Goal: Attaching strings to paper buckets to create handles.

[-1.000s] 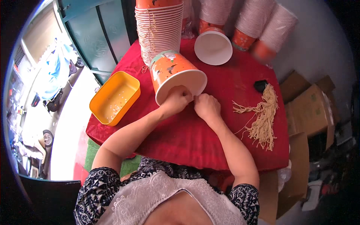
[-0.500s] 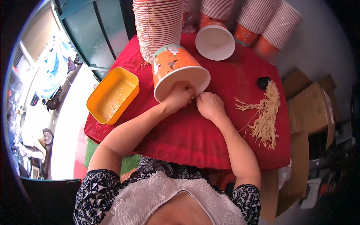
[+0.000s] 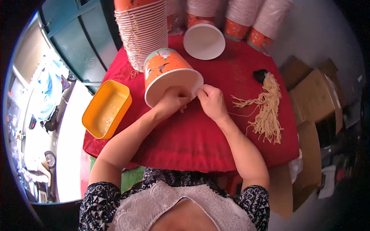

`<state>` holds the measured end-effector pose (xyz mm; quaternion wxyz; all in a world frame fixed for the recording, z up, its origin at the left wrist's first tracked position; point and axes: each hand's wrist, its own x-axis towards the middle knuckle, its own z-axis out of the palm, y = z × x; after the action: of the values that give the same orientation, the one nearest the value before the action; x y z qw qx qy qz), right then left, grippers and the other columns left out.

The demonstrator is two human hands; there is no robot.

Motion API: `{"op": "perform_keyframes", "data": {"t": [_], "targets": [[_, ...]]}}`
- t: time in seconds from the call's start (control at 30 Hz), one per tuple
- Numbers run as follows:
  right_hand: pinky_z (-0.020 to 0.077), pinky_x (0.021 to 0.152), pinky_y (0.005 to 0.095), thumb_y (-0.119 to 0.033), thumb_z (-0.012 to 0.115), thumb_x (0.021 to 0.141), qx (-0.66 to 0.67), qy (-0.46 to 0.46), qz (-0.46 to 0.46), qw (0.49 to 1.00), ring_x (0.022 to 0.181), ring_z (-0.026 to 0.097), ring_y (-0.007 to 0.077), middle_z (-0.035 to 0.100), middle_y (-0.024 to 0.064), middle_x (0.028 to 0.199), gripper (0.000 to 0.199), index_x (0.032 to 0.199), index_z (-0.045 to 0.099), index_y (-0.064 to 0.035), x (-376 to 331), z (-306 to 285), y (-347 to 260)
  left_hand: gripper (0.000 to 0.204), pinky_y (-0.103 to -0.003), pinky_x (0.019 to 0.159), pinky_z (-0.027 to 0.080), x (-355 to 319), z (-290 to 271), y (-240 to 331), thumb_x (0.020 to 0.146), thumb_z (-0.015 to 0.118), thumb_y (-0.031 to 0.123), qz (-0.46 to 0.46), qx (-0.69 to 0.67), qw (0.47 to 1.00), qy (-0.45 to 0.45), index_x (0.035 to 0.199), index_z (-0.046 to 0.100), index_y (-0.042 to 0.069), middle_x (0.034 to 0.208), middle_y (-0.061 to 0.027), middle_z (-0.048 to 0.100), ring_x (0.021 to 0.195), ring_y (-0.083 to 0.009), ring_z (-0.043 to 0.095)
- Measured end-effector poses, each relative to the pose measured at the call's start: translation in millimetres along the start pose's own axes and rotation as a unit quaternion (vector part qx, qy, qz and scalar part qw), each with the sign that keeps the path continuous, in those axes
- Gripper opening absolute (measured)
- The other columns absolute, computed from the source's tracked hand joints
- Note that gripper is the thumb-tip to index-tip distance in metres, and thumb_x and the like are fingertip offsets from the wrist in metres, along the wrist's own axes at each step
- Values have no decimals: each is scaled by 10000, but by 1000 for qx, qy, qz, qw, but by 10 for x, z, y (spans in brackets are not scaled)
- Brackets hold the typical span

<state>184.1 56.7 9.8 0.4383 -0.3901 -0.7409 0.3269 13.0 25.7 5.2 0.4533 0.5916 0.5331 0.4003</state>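
An orange paper bucket [image 3: 169,64] with a white rim and pale inside lies tilted on the red-covered table, its mouth toward me. My left hand [image 3: 174,101] reaches into the mouth, fingers curled near the lower right of the rim; what they pinch is too small to tell. At the rim's right edge, my right hand [image 3: 211,101] is closed in a pinch, its fingertips touching the rim. Whatever sits between those fingertips is hidden. To the right lies a bundle of beige cords [image 3: 268,109], and a thin strand runs from it toward my right forearm.
A yellow plastic tub [image 3: 124,111] holding small white bits stands at left. Behind the bucket rises a tall stack of paper buckets [image 3: 142,34] with cords hanging on it. Another bucket [image 3: 204,41] lies mouth forward, with more stacks behind. Cardboard boxes [image 3: 314,98] are at right.
My hands have moved slightly apart: the right has shifted up along the rim, the left sits further inside the mouth. The whole view has shifted, with most table items now further left.
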Motion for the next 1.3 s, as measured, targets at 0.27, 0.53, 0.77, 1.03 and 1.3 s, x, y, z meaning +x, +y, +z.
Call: {"op": "perform_keyframes", "data": {"t": [0.27, 0.53, 0.77, 1.03, 1.3], "targets": [[501, 593, 498, -148, 561, 857, -26, 41, -98, 994, 684, 640, 424, 614, 246, 720, 201, 734, 629, -4, 0, 156, 87, 119, -258, 464, 449, -31, 123, 22, 874, 588, 63, 58, 58, 995, 53, 910, 636, -40, 716, -55, 605, 547, -106, 535], [510, 635, 511, -180, 580, 832, -94, 23, -94, 991, 710, 643, 403, 644, 200, 724, 178, 754, 657, -39, -54, 104, 133, 110, -247, 414, 410, -4, 175, -2, 857, 568, 52, 88, 105, 988, 74, 908, 609, -37, 675, -59, 585, 488, -101, 516], [510, 607, 510, -173, 581, 830, -113, 31, -134, 984, 661, 638, 405, 624, 214, 661, 209, 680, 622, -32, -73, 164, 87, 90, -237, 434, 382, -13, 81, -88, 878, 546, 70, 114, 91, 988, 53, 890, 591, -7, 632, -31, 548, 485, -94, 494], [508, 565, 497, -155, 593, 821, -150, 33, -180, 972, 604, 639, 388, 619, 213, 622, 208, 654, 608, -32, -107, 104, 87, 87, -244, 421, 379, 7, 94, -132, 881, 552, 71, 118, 79, 988, 65, 863, 578, -10, 636, -34, 551, 482, -97, 494], [509, 529, 481, -157, 600, 825, -168, 9, -239, 956, 593, 650, 368, 626, 197, 619, 160, 711, 618, -46, -60, 120, 106, 103, -250, 426, 399, -22, 72, -92, 872, 559, 78, 123, 103, 983, 87, 889, 593, -18, 687, -56, 581, 514, -105, 524]]}}
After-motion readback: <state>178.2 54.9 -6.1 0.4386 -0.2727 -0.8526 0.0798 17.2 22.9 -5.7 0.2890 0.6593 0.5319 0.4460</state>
